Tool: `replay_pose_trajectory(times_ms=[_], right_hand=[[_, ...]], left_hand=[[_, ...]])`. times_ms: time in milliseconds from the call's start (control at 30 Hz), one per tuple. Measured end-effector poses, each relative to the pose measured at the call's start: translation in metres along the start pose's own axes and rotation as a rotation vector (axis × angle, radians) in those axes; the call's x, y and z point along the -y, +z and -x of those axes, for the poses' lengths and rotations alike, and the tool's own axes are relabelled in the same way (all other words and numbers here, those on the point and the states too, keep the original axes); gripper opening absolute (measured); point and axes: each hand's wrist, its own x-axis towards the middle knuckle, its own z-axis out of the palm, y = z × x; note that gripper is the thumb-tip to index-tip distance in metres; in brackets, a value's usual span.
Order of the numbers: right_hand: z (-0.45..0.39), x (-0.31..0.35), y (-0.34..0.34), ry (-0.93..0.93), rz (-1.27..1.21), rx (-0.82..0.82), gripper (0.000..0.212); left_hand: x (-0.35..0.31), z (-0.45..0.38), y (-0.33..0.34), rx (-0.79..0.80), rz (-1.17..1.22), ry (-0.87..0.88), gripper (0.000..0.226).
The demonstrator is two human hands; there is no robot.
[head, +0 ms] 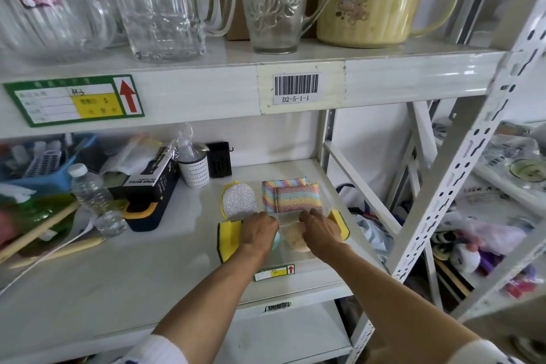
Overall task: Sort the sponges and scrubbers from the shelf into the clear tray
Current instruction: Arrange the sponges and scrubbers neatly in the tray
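On the lower shelf lies a clear tray (298, 258) holding sponges. At its back are a round silver scrubber (238, 199) and two rainbow sponges (298, 196), one partly behind the other. Toward the front sit a yellow sponge (228, 241), a teal round scrubber (277, 241), a beige round sponge (295, 238) and a second yellow sponge (339, 223). My left hand (260, 229) lies over the teal scrubber, fingers bent down, tips hidden. My right hand (320, 229) reaches over the beige sponge, fingers bent at the rainbow sponge's near edge.
To the left stand a water bottle (90, 189), a black spray-bottle box (150, 186), a white cup (194, 173), a blue basket (47, 162) and wooden sticks (41, 227). Glass jugs (165, 6) and a yellow mug (372, 0) fill the shelf above. A white upright (461, 174) stands at right.
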Motion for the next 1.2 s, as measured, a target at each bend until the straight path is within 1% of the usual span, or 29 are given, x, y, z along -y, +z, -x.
replay_pose_trajectory(times_ms=[100, 167, 367, 500, 633, 933, 1033, 1200], right_hand=[[-0.0007, 0.0007, -0.0018, -0.013, -0.003, 0.003, 0.042], [-0.0013, 0.0018, -0.0034, -0.011, -0.013, 0.003, 0.039], [-0.0030, 0.0039, -0.0048, 0.018, 0.018, 0.034, 0.042], [-0.0023, 0.0015, -0.0053, 0.064, 0.045, 0.054, 0.041], [-0.0011, -0.0009, -0.0076, 0.067, 0.080, 0.055, 0.040], [0.0016, 0.0027, -0.0079, 0.076, 0.095, 0.048, 0.037], [0.0012, 0.0020, -0.0069, 0.057, 0.076, 0.043, 0.038], [-0.0014, 0.0078, -0.0048, -0.057, 0.024, -0.006, 0.037]], left_hand=[[0.0028, -0.0020, 0.0010, 0.001, -0.016, 0.021, 0.031], [0.0035, -0.0021, 0.0028, 0.005, -0.027, 0.035, 0.028], [0.0030, -0.0028, 0.0062, -0.007, -0.021, 0.041, 0.024], [0.0028, -0.0013, 0.0061, -0.018, -0.090, 0.067, 0.024], [0.0020, 0.0002, 0.0045, -0.002, -0.129, 0.062, 0.023], [0.0032, 0.0016, 0.0028, -0.023, -0.107, 0.058, 0.025], [0.0041, 0.0021, 0.0021, -0.019, -0.109, 0.085, 0.026], [0.0035, 0.0013, 0.0013, -0.036, -0.089, 0.088, 0.031]])
